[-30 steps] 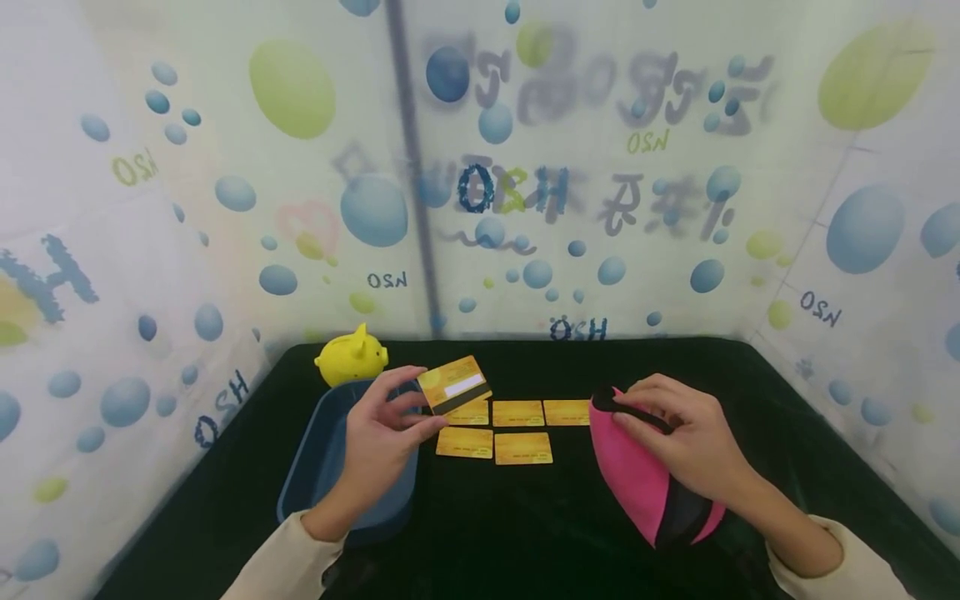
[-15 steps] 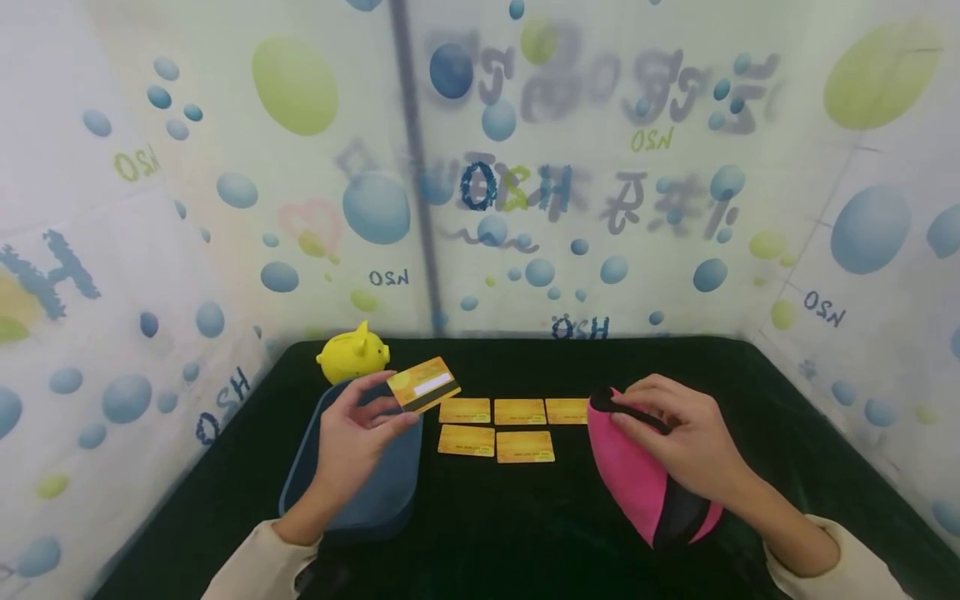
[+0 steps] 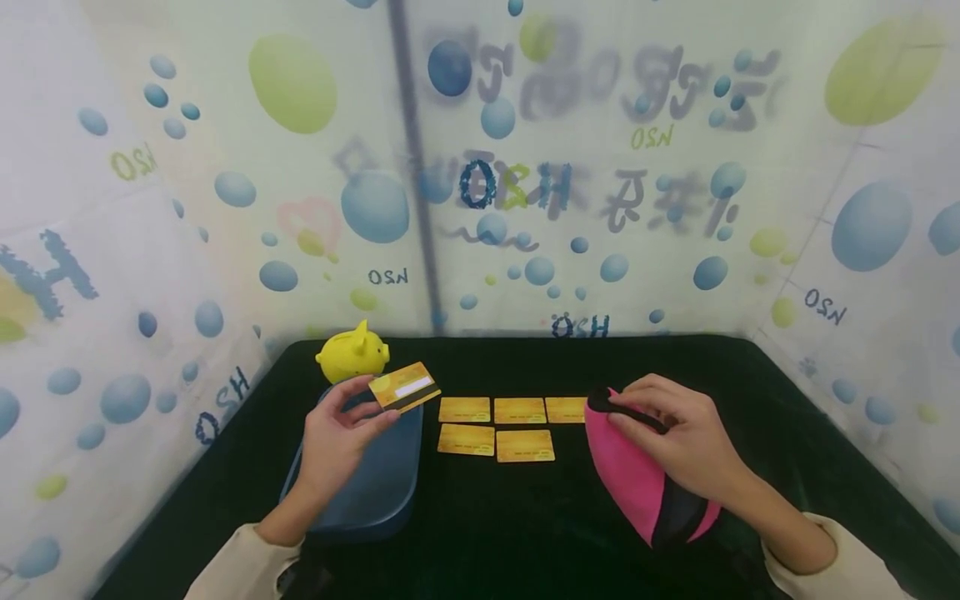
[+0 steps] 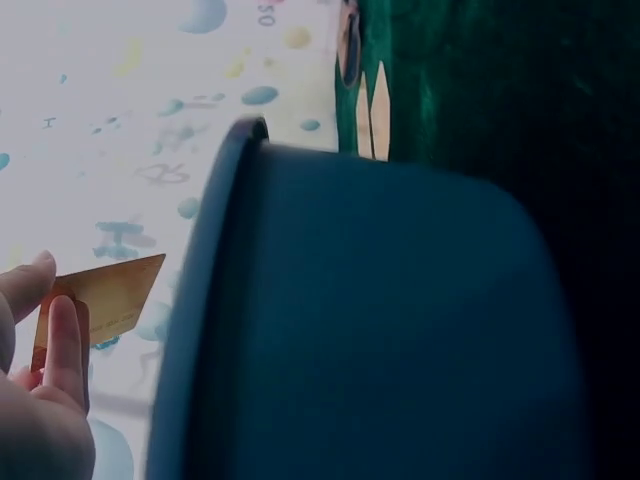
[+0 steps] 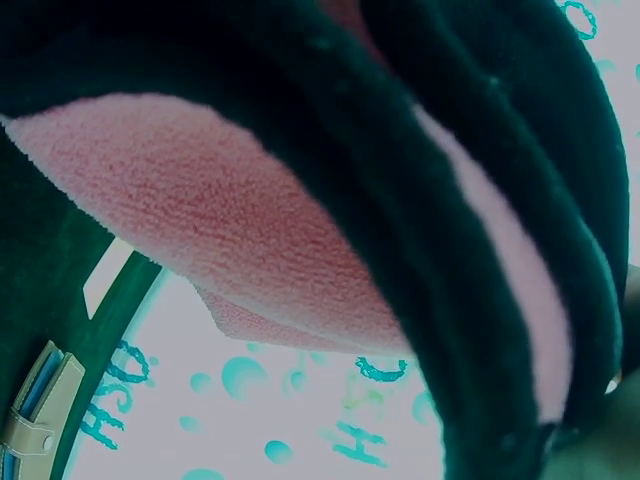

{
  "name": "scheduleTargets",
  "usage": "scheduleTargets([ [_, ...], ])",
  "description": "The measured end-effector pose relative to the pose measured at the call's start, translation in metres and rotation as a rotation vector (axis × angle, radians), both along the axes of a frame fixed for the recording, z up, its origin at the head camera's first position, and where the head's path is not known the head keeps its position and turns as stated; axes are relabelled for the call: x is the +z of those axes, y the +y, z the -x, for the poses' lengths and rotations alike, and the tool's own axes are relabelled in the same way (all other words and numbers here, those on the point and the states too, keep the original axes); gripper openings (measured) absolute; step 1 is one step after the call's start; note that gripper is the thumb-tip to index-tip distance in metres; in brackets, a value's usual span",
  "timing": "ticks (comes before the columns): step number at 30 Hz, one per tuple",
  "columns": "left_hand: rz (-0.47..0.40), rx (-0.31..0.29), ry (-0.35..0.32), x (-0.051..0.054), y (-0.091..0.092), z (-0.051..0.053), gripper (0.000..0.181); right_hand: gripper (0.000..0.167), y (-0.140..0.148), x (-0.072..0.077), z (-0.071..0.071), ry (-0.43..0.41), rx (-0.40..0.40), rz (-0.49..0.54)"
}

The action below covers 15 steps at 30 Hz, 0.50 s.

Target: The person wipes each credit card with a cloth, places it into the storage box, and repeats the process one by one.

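My left hand (image 3: 335,442) pinches a gold card (image 3: 405,387) between thumb and fingers, its striped side facing me, above the far part of a blue tray (image 3: 375,500). The left wrist view shows the same card (image 4: 115,300) beside the tray's wall (image 4: 205,300). With thumb and fingertips my right hand (image 3: 686,433) grips the black edge of a pink and black cloth item (image 3: 626,475), which hangs down over the table's right side. Its fuzzy pink surface (image 5: 220,200) fills much of the right wrist view. Whatever lies inside it is hidden.
Between the hands, several gold cards (image 3: 525,447) lie in two rows on the dark green cloth. A yellow piggy bank (image 3: 351,354) stands behind the tray. At the lower left of the right wrist view is a tan item with a snap (image 5: 45,415).
My left hand has moved left with its card, away from the rows and over the tray, uncovering the leftmost card of the far row. The right hand and pink item have barely shifted.
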State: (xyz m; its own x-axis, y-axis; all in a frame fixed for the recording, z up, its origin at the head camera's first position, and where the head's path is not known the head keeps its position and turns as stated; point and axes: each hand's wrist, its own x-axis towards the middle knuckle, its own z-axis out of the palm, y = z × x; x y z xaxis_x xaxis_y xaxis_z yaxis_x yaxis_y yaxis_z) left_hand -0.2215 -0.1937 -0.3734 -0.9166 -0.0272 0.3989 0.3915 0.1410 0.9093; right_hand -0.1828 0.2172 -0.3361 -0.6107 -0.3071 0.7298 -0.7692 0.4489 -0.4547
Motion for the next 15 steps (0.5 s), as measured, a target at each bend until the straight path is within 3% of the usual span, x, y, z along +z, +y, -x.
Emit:
scheduleTargets([
  [15, 0.083, 0.12, -0.118, 0.0, -0.016, 0.002, 0.056, 0.037, 0.0, -0.003, 0.001, -0.015, 0.012, 0.007],
])
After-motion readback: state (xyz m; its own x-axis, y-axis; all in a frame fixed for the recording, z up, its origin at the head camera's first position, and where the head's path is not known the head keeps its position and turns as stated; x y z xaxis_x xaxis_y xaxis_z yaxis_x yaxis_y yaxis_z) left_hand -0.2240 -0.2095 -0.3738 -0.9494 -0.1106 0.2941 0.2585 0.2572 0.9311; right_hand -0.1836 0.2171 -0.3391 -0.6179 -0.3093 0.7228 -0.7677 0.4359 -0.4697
